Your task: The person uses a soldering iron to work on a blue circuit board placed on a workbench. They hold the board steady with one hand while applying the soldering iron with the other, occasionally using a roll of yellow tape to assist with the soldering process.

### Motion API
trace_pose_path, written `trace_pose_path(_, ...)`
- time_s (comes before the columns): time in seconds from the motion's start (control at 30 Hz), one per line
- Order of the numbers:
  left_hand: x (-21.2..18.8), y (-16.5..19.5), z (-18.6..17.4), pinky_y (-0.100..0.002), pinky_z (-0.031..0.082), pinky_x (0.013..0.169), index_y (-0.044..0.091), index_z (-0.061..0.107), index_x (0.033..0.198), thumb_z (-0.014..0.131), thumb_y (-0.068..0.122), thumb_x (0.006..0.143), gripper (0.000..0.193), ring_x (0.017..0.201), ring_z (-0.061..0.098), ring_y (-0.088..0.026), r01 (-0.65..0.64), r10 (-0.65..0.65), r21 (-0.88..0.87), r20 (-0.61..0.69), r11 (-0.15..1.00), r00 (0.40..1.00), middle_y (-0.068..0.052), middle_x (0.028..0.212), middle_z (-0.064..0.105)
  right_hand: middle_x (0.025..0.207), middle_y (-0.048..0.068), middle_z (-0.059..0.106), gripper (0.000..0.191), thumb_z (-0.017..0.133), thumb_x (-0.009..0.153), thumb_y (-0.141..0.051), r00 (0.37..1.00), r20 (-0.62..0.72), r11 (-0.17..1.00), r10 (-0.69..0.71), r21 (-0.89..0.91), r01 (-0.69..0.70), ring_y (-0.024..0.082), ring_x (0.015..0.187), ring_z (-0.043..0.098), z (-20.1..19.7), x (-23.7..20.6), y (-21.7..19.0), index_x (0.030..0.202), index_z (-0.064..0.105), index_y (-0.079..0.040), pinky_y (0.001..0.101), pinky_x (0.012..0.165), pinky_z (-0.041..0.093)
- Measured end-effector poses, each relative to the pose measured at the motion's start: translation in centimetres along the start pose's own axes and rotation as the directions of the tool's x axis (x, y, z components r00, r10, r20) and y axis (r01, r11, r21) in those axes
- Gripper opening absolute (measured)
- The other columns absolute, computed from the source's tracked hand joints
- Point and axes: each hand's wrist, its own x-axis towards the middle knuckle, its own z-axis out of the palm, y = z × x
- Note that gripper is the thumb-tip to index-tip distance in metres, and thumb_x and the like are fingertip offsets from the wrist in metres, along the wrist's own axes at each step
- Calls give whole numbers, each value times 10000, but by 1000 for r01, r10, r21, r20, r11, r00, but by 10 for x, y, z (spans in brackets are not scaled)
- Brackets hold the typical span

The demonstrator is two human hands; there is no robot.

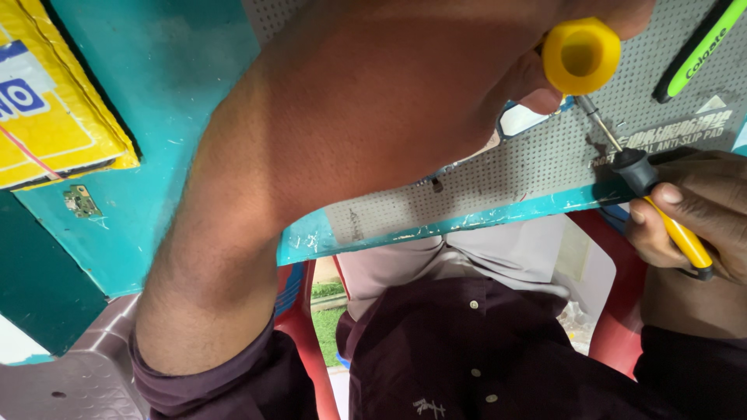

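Closely crowding the teal table edge (467, 222), right hand (700, 214) grips a soldering iron (661, 206); left hand's (537, 78) grip is unclear.

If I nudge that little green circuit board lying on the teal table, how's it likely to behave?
The small green circuit board looks thin and flat, so it would probably slide rather than roll or tip. It seems very light for its size, so a slight push may send it skidding on the smooth teal table. Its irregular edges hint it could be fragile.
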Motion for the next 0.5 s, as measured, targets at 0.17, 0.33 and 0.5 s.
trace_pose_path(0.17, 1, 0, 0, -265, 467, 594, 55, 533, 1063, 572, -75, 974, 162, 725, 655, -113, -7, 7, 20, 0, 1000, 1000, -22, 829, 606, 523, 202, 495, 307, 481, 1059, -164, 914, -28, 865, -404, -337, 372, 247, 347, 471, 15, 3, -20, 954, 568, 111, 354, 352, 382)
trace_pose_path(0.33, 1, 0, 1, -271, 455, 587, 64, 535, 1061, 579, -69, 985, 160, 708, 643, -113, -5, 5, 58, 10, 998, 1000, -21, 822, 599, 503, 154, 485, 322, 445, 1059, -200, 997, 70, 992, 18, -126, -9, 219, 349, 458, -7, -1, -3, 959, 576, 77, 330, 323, 360)
trace_pose_path(0.5, 0, 0, 1, -273, 467, 592, 66, 536, 1098, 583, -71, 975, 190, 721, 658, -116, 5, -5, 64, 8, 998, 1000, -16, 841, 620, 700, 189, 575, 333, 419, 1138, -193, 535, 304, 252, -788, -633, 732, 231, 617, 610, -20, 1, 28, 1006, 544, 85, 339, 623, 491)
